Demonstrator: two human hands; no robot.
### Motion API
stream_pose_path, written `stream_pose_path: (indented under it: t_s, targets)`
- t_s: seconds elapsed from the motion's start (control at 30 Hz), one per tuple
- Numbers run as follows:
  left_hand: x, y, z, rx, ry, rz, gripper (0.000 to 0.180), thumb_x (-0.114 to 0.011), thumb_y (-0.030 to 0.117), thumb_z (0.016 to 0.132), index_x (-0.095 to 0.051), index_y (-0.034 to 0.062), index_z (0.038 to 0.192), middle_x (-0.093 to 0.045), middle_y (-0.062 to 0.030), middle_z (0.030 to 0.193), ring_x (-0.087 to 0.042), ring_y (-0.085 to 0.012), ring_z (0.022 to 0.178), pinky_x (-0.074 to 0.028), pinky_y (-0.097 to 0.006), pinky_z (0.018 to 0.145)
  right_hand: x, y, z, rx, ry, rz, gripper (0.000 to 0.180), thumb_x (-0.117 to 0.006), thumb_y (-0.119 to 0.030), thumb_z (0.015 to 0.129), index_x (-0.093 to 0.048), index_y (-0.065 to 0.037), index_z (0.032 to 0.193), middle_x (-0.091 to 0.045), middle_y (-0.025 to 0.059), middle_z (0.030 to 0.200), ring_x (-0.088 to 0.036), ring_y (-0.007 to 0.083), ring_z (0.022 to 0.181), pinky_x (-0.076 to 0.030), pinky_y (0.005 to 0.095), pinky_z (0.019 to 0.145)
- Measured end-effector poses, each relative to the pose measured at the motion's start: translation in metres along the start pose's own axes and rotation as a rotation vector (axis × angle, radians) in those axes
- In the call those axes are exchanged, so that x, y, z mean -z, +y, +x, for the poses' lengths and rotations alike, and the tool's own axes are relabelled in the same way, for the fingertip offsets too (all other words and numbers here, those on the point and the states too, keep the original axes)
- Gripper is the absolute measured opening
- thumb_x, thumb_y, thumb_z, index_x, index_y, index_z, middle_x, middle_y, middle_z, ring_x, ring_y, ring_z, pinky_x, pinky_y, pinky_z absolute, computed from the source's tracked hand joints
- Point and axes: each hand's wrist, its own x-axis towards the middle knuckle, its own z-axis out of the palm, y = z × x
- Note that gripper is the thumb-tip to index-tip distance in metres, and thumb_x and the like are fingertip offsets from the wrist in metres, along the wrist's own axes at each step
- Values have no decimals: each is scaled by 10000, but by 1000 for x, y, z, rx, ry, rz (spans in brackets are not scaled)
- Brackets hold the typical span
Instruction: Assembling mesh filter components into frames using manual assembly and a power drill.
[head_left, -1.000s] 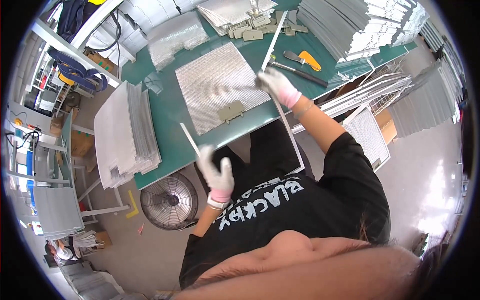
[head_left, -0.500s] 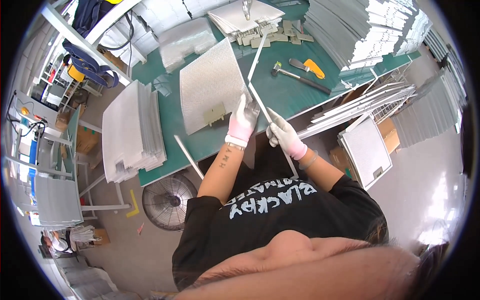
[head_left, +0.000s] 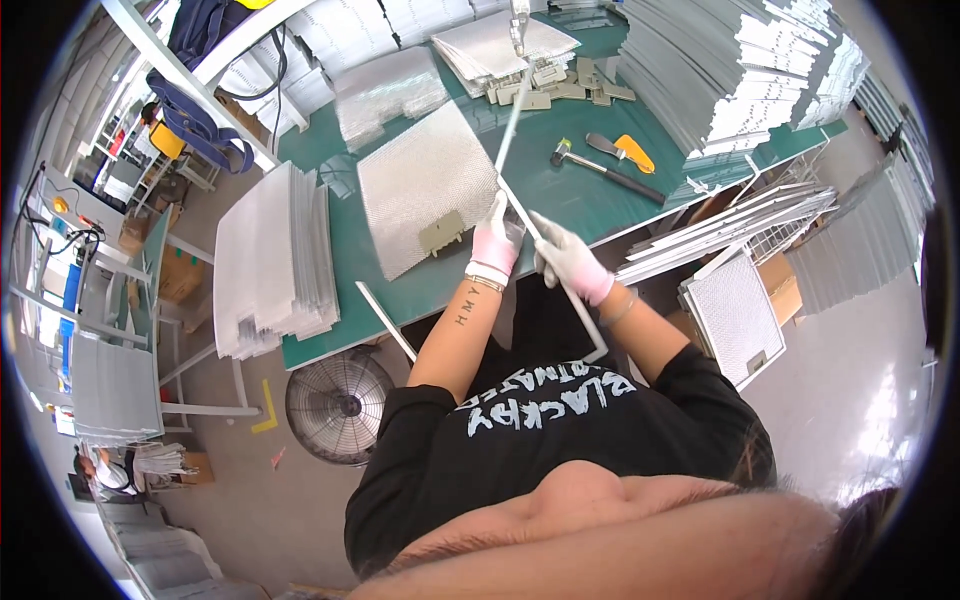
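I see a big green table (head_left: 560, 190) with tall piles of silver sheets (head_left: 740, 70) at its far right. A flat mesh panel (head_left: 420, 185) lies near the table's front edge, and a pile of panels (head_left: 270, 255) sits at the left end. A hammer (head_left: 605, 170) lies further back.

My left hand (head_left: 495, 240) and right hand (head_left: 568, 262), both in pale gloves, are closed around a thin metal frame (head_left: 540, 240) at the table edge. One long bar points away toward the far side. Another runs back toward my body and ends in a corner. My fingers hide where the bars meet.
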Motion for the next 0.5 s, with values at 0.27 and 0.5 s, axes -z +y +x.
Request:
stream_pose_path:
  t_s: [0.27, 0.5]
  targets:
    - [-50, 32, -58, 375, 18, -346, 519, -411, 383, 1035, -419, -10, 1373, -529, -140, 1285, -490, -218, 1221, -378, -417, 1060, 14, -18, 113, -117, -36, -61, 322, -701, -276, 868, -578, -14, 1007, -595, 44, 781, -534, 104, 583, -469, 261, 508]
    - [-9, 171, -130, -69, 180, 1223, 411, -551, 238, 975, -552, -59, 1259, -566, -202, 1301, -567, -221, 1158, -493, -333, 933, 36, 6, 119, -128, -215, 171, 169, -609, -119, 912, -524, -42, 1035, -479, -23, 746, -435, 62, 562, -411, 230, 508]
